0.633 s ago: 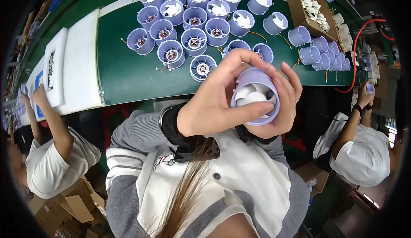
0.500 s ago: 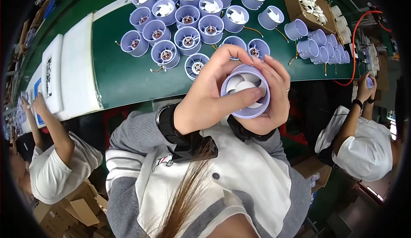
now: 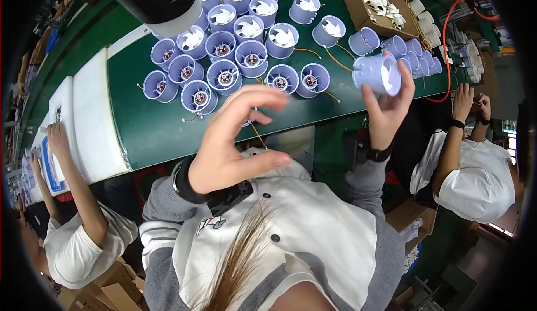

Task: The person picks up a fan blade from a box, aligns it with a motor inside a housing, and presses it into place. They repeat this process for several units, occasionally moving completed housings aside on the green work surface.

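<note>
A lavender fan housing is in my right hand, tilted with its mouth turned to the right above the front part of the green table. Part of a white fan wheel shows inside its rim. My left hand is open and holds nothing, its thumb and fingers spread apart. Just beyond it stand several housings with bare motors, one of them a housing near its fingertips. One more housing is mostly hidden behind that hand. Further back, housings with white fan wheels stand in rows.
A cardboard box of white fan wheels lies at the back right, with plain lavender cylinders before it. A dark and grey device overhangs the far left. White foam sheets cover the left end. Co-workers sit on both sides.
My hands have parted. The right hand has carried the fan housing to the right and over the table, while the left has let go and moved left. The view has shifted a little.
</note>
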Motion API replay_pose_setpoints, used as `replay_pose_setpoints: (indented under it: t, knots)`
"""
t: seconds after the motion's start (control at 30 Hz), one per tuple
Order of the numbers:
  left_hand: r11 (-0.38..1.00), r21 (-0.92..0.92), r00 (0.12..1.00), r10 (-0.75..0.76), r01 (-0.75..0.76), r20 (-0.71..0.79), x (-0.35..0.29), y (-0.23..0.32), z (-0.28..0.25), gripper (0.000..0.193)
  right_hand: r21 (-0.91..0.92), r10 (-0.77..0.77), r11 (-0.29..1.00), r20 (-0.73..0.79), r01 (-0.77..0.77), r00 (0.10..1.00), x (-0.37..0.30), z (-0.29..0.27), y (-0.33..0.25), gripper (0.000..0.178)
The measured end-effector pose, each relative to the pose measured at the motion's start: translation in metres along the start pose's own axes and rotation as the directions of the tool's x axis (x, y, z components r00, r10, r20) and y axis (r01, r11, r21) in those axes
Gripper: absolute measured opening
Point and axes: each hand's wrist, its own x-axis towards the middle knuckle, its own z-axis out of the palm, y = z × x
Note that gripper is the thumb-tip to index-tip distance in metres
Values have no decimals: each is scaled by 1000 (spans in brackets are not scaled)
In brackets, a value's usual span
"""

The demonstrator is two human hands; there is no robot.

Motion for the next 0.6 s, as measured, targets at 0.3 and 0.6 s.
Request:
replay_pose_setpoints:
  t: [0.3,0.6]
  knots:
    - [990,69,985,129,-121,-112,-37,-14,-31,27,-607,25,747,434,271,901,44,-1,46,60]
    - [962,171,977,215,-213,11,-21,4,-21,25,-502,-15,837,378,219,926,46,-31,6,40]
